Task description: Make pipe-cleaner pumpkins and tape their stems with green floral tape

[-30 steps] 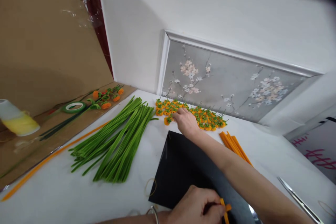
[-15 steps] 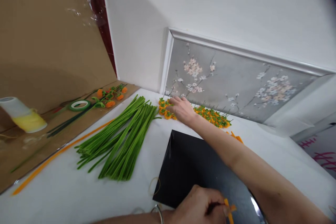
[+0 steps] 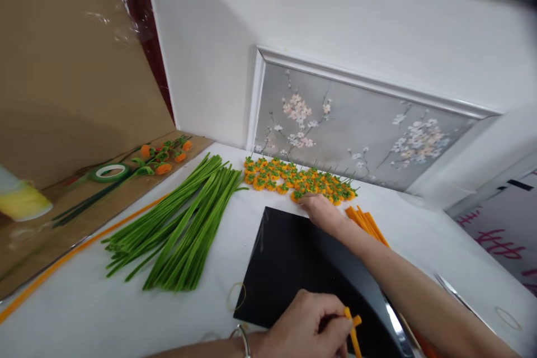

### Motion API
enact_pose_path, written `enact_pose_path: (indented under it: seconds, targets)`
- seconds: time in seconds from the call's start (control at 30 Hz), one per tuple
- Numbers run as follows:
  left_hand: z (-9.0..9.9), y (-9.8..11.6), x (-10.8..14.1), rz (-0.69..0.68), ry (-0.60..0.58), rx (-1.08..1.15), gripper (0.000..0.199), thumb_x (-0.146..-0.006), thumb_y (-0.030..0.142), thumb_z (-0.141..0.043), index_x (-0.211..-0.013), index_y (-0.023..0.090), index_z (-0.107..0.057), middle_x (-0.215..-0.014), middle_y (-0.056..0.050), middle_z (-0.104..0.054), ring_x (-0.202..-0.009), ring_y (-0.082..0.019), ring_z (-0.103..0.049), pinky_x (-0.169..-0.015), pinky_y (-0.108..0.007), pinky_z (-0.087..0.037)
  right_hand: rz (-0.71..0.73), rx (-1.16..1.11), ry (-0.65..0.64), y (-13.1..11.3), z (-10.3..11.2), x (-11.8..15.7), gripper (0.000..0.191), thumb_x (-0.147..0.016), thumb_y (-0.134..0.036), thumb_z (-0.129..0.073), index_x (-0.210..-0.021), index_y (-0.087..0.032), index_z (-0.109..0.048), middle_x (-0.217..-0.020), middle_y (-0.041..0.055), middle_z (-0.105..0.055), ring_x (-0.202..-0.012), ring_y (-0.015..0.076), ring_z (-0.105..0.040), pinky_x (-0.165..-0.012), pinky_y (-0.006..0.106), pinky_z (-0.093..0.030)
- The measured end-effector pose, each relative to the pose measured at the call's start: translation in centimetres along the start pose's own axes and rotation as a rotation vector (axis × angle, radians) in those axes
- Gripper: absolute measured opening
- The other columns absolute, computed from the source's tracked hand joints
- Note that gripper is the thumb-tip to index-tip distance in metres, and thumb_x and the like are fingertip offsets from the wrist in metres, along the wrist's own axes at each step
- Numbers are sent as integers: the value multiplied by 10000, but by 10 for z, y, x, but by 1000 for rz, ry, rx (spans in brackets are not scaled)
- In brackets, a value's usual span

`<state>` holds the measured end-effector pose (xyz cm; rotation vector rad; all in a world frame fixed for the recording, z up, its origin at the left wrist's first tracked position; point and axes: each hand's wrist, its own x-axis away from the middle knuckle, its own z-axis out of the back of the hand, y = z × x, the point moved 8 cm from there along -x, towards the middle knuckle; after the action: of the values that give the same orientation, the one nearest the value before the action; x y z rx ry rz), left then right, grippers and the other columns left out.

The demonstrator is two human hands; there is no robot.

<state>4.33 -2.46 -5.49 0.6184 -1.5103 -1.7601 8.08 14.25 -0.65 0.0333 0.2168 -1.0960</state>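
My left hand (image 3: 304,327) is low in the view, over the black board (image 3: 289,257), its fingers closed on crossed orange pipe cleaners (image 3: 354,330). My right hand (image 3: 321,210) reaches forward to the front edge of a cluster of small orange pipe-cleaner pieces with green tops (image 3: 260,182). Its fingertips are drawn together at one of these pieces, partly hidden by the hand. Beside the right forearm lie several loose orange pipe cleaners (image 3: 367,224). Left of the board, a large bundle of green pipe cleaners (image 3: 197,224) is spread on the white table (image 3: 104,313).
Brown cardboard (image 3: 62,67) stands and lies at the left. On it are a green tape roll (image 3: 109,172), orange flower stems (image 3: 163,168) and a yellow-wound spool (image 3: 25,201). A long orange strip (image 3: 84,251) runs along its edge. Behind the table is a floral wall panel (image 3: 335,123).
My right hand has moved right and nearer, from the left end of the orange cluster to its front edge, uncovering several pieces. My left hand still holds the orange pipe cleaners. The view has shifted slightly.
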Motion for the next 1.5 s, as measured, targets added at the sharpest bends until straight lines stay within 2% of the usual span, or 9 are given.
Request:
enact_pose_path:
  seconds: [0.17, 0.33, 0.57, 0.67, 0.8, 0.93, 1.07, 1.27, 1.5]
  targets:
    - [2, 1, 1, 9, 0, -8, 237, -806, 216, -464, -637, 138, -609, -585, 2, -589, -537, -93, -550, -506, -174, -378, 20, -116, -14, -8, -10, -6, 315, -863, -32, -443, -971, -192, -693, -1026, 108, -686, -887, 179, -647, -787, 276, -467]
    - [-1, -6, 0, 107, -14, 143, 248, -798, 296, -509, -597, 152, -527, -564, 13, -544, -499, -85, -502, -454, -170, -355, 18, -286, 33, 1, 10, 10, 237, -862, -123, -516, -985, -198, -704, -1071, 101, -692, -996, 214, -633, -883, 320, -456]
    - [33, 3, -13, 41, 188, 366, 373, -860, 453, -474, -652, 146, -507, -534, 30, -499, -410, -58, -432, -411, -170, -352, -197, -695, 100, 26, 39, 78, 319, -926, -334, -427, -1096, -172, -643, -975, 91, -716, -812, 176, -699, -688, 300, -562]
    - [43, 11, -18, 28, 215, 349, 334, -861, 413, -502, -666, 142, -524, -523, 34, -497, -437, -64, -443, -444, -176, -363, -361, -1165, 85, 14, 32, 114, 344, -879, -441, -510, -1045, -162, -626, -970, 100, -688, -880, 183, -679, -742, 314, -566]
    - [44, 22, -19, -2, 204, 328, 310, -855, 403, -535, -695, 137, -546, -539, 33, -496, -478, -74, -444, -480, -188, -375, -376, -1387, 64, -17, 25, 144, 345, -828, -439, -586, -1070, -195, -570, -874, 27, -618, -771, 144, -644, -701, 304, -566]
    - [37, 28, -17, -14, 152, 300, 294, -851, 393, -554, -703, 138, -556, -533, 42, -475, -461, -62, -392, -460, -185, -319, -407, -1364, 119, -20, 23, 159, 313, -785, -353, -634, -1052, -200, -579, -791, -8, -570, -634, 117, -576, -463, 200, -472]
    - [30, 34, -15, -6, 112, 278, 274, -844, 350, -573, -683, 129, -559, -506, 49, -438, -446, -47, -310, -439, -186, -229, -361, -1219, 252, -11, 37, 167, 135, -803, -277, -598, -865, -179, -666, -673, -22, -577, -615, 102, -517, -582, 223, -450]
    - [28, 54, -21, -48, 127, 329, 279, -857, 355, -562, -706, 120, -569, -637, 2, -527, -513, -56, -403, -469, -183, -277, -360, -1312, 375, -3, 51, 165, 164, -785, -314, -618, -790, -184, -718, -742, 13, -662, -732, 157, -587, -733, 289, -472]
    - [34, 67, -42, -59, 111, 318, 294, -816, 370, -606, -676, 115, -566, -663, -9, -554, -503, -47, -416, -450, -176, -266, -340, -1099, 564, 19, 56, 164, 189, -807, -293, -602, -891, -237, -762, -836, 42, -681, -804, 188, -611, -746, 313, -481]
